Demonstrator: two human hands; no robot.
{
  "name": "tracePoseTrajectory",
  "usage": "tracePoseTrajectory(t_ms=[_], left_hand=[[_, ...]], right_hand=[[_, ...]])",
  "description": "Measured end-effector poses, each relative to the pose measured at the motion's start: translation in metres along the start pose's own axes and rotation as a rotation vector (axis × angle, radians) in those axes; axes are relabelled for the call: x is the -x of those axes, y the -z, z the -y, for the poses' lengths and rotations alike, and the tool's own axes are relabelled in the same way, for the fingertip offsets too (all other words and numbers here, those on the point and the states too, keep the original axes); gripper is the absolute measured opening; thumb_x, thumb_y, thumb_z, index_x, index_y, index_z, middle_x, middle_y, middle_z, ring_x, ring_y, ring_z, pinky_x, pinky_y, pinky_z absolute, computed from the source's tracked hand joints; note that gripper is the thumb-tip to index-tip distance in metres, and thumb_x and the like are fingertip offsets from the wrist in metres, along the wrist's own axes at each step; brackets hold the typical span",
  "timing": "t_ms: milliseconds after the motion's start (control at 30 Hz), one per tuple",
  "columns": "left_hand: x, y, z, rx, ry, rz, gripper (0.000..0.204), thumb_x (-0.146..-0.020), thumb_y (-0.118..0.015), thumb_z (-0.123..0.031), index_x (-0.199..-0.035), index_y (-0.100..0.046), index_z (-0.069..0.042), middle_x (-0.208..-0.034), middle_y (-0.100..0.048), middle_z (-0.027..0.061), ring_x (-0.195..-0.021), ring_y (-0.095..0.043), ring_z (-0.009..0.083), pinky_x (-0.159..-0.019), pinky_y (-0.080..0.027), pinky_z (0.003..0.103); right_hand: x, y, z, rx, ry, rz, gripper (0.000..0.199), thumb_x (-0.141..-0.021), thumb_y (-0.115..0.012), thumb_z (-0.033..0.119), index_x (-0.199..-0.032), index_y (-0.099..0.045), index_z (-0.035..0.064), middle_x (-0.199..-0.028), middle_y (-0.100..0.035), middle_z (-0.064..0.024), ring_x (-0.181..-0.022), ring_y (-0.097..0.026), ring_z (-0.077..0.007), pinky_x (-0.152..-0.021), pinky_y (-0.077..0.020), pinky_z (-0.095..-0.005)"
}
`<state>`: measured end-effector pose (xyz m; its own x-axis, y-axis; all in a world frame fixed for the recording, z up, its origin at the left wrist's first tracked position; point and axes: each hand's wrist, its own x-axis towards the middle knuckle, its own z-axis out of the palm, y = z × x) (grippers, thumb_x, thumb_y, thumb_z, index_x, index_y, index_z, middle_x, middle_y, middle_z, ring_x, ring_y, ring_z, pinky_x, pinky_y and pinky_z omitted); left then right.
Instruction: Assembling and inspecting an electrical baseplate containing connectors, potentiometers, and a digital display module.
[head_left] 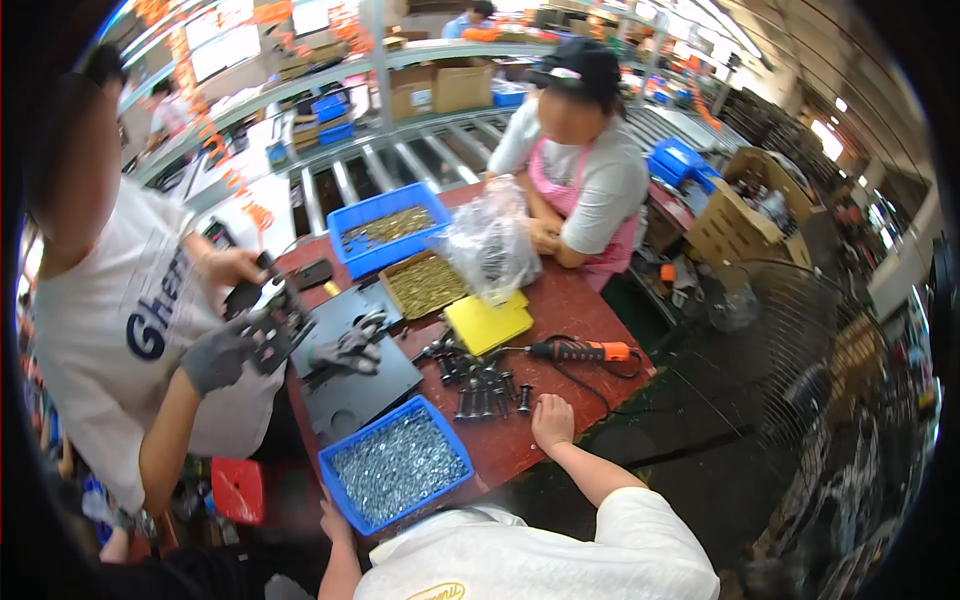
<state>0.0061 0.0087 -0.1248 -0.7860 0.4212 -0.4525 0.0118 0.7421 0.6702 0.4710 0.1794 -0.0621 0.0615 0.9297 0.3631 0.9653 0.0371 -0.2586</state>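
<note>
My right hand rests on the right edge of the red table, its fingers curled in and nothing visible in them. Low along the left wall of a blue bin full of small silvery metal parts is my left hand, fingers stretched against the bin's side and partly hidden. Several dark bolt-like metal parts lie in a cluster beyond my right hand, with one standing apart. Behind them lies an orange and black corded power tool.
A grey plate carries grey gloves. Farther back are yellow sheets, a tray of brass-coloured parts, a second blue bin and a plastic bag. Gloved and bare-handed co-workers stand left and opposite. A fan is at right.
</note>
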Motion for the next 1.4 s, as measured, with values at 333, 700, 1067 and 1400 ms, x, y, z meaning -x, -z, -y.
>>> tracePoseTrajectory(t_ms=[333,700,1067,1400], left_hand=[[0.01,-0.011,-0.023,-0.165,-0.098,-0.124,0.068,-0.092,-0.033,-0.05,-0.086,-0.065,0.01,-0.088,-0.06,0.0335,-0.092,-0.058,0.0471,-0.083,-0.043,0.05],[0.027,0.002,-0.034,-0.096,-0.062,-0.106,0.062,-0.092,-0.035,-0.047,-0.091,-0.066,0.007,-0.091,-0.061,0.0315,-0.094,-0.057,0.0459,-0.084,-0.044,0.048],[0.036,0.005,-0.042,-0.066,-0.05,-0.1,0.06,-0.093,-0.035,-0.047,-0.094,-0.066,0.005,-0.094,-0.061,0.0301,-0.095,-0.057,0.045,-0.083,-0.044,0.047],[0.034,0.005,-0.041,-0.066,-0.023,-0.079,0.059,-0.092,-0.035,-0.047,-0.096,-0.066,0.004,-0.096,-0.062,0.0288,-0.097,-0.057,0.0442,-0.085,-0.043,0.047]], right_hand=[[-0.002,0.002,-0.008,0.033,-0.011,0.019,0.013,-0.085,-0.05,0.014,-0.095,-0.051,0.005,-0.09,-0.055,-0.0111,-0.089,-0.054,-0.0293,-0.076,-0.0413,-0.0418],[0.001,0.001,-0.005,0.051,0.007,-0.012,0.012,-0.085,-0.051,0.013,-0.094,-0.052,0.0054,-0.092,-0.056,-0.0101,-0.091,-0.054,-0.0282,-0.077,-0.0419,-0.0396],[-0.001,0.004,-0.002,0.032,0.007,0.007,0.013,-0.085,-0.051,0.012,-0.095,-0.051,0.0055,-0.092,-0.056,-0.0108,-0.09,-0.054,-0.0298,-0.077,-0.0416,-0.0407],[0.001,0.004,-0.002,0.023,-0.004,0.012,0.014,-0.084,-0.052,0.011,-0.096,-0.05,0.0049,-0.091,-0.056,-0.012,-0.089,-0.054,-0.0311,-0.077,-0.0417,-0.0419]])
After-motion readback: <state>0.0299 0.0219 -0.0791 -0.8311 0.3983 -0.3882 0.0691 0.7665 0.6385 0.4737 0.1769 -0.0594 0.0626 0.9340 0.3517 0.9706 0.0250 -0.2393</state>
